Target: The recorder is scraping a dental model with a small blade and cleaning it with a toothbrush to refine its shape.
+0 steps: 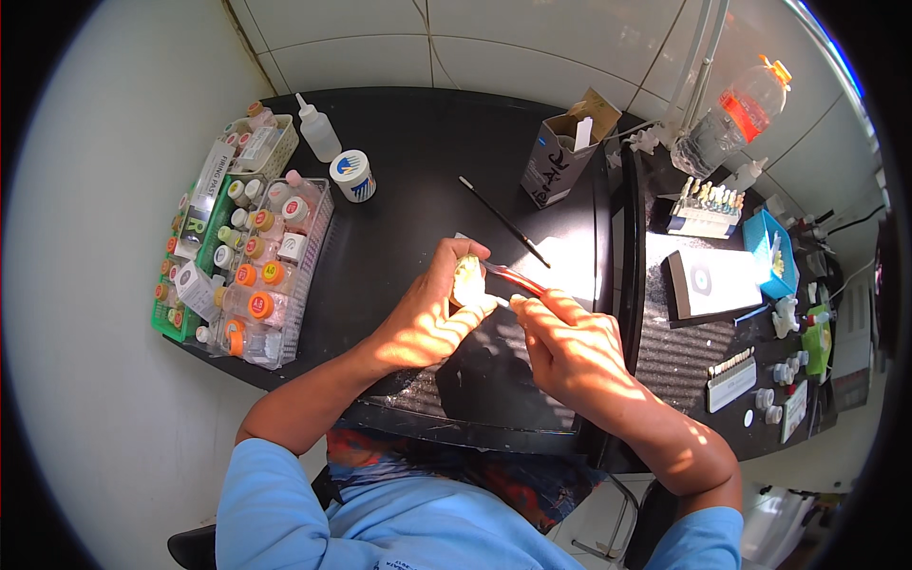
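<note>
My left hand (426, 318) is closed around a small pale-yellow piece (467, 279) that looks like a dental cast, held up above the black table (399, 204). In my right hand (581, 350) is a slim tool with a red handle (521, 277), gripped like a pen. Its metal end reaches the upper side of the cast; whether it touches cannot be told. A small whitish tip shows between my left thumb and right fingers, too small to name. Beyond my hands a thin dark brush (503, 220) lies slantwise on the table.
At the left stand baskets of small capped bottles (271, 275). Behind them are a squeeze bottle (318, 131) and a white jar (352, 177). An open box (562, 157) stands at the back right. The right-hand table carries a flat box (714, 283), shade guides (705, 207) and a large water bottle (727, 123).
</note>
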{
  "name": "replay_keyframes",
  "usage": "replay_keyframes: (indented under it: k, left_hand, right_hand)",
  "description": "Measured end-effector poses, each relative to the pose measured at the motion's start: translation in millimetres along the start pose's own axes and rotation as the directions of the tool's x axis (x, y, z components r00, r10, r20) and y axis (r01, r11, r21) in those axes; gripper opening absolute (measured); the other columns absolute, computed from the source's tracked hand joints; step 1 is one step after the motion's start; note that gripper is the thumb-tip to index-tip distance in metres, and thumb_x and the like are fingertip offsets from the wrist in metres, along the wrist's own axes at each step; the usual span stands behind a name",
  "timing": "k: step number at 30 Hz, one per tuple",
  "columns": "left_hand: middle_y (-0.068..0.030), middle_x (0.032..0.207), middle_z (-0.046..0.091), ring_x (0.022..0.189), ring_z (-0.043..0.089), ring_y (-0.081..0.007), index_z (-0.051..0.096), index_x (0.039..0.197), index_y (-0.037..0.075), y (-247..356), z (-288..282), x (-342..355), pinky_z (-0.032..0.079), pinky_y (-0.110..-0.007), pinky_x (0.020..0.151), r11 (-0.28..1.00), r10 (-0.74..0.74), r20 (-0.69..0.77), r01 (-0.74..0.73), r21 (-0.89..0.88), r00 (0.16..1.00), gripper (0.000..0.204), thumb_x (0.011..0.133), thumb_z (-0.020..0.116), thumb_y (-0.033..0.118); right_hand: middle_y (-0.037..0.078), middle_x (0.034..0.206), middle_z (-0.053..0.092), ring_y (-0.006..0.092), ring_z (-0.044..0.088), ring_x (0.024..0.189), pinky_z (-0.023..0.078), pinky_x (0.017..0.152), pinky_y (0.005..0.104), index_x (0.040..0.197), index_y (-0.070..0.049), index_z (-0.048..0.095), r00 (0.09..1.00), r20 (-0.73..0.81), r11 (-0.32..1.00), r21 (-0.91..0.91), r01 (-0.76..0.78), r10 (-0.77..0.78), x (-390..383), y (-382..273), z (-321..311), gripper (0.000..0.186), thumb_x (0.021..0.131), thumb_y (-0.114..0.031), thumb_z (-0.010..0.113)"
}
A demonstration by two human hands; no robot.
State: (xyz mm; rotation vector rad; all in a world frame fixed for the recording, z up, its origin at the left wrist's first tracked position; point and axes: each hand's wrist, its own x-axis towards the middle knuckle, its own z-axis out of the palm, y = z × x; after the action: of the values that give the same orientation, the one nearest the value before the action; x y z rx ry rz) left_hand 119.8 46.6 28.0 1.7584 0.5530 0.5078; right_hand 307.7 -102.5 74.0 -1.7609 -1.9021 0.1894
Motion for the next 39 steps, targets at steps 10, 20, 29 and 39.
replay_keyframes:
  k: [10, 20, 29, 39]
  left_hand:
    - [-0.007, 0.11, 0.055, 0.097, 0.056, -0.0154, 0.04, 0.149, 0.008, -6.8, 1.5, 4.3, 0.051, -0.033, 0.084, 0.999, 0.032, -0.015, -0.032, -0.001, 0.999, 0.057, 0.104, 0.075, 0.01]
    - [-0.0102, 0.115, 0.055, 0.099, 0.058, -0.0172, 0.039, 0.15, 0.009, -0.7, 0.7, 1.1, 0.053, -0.033, 0.086, 0.998, 0.059, 0.0, -0.059, 0.014, 0.998, 0.062, 0.098, 0.071, -0.005]
    - [-0.0108, 0.116, 0.058, 0.102, 0.062, -0.0159, 0.039, 0.149, 0.009, -6.1, 0.0, 0.8, 0.054, -0.032, 0.087, 0.998, 0.022, 0.021, -0.02, -0.057, 1.0, 0.062, 0.097, 0.07, -0.007]
    - [-0.0062, 0.118, 0.055, 0.102, 0.057, -0.0122, 0.041, 0.147, 0.01, -6.9, 2.7, 3.2, 0.051, -0.028, 0.088, 0.998, 0.003, -0.027, -0.005, -0.057, 1.0, 0.062, 0.098, 0.078, 0.002]
  right_hand:
    - [0.013, 0.097, 0.071, 0.0346, 0.075, 0.076, 0.059, 0.062, 0.0452, 0.123, -0.004, 0.075, 0.997, -0.066, 0.999, -0.007, 0.04, -0.041, 3.2, 6.0, 3.0, 0.034, 0.089, -0.009, 0.074]
    - [0.011, 0.086, 0.069, 0.0331, 0.072, 0.067, 0.055, 0.057, 0.0437, 0.113, -0.005, 0.078, 0.99, -0.131, 0.997, 0.056, 0.054, -0.047, 5.7, 7.2, 2.1, 0.025, 0.089, -0.004, 0.075]
    - [0.011, 0.088, 0.07, 0.0336, 0.072, 0.067, 0.056, 0.057, 0.0436, 0.116, -0.005, 0.077, 0.995, -0.088, 0.999, 0.016, 0.047, -0.045, 5.5, 5.7, -1.7, 0.028, 0.089, -0.005, 0.075]
    - [0.014, 0.098, 0.072, 0.0344, 0.075, 0.075, 0.06, 0.062, 0.044, 0.121, -0.004, 0.075, 0.996, -0.078, 0.999, -0.009, 0.047, -0.048, 3.6, 5.4, 0.5, 0.037, 0.085, -0.007, 0.077]
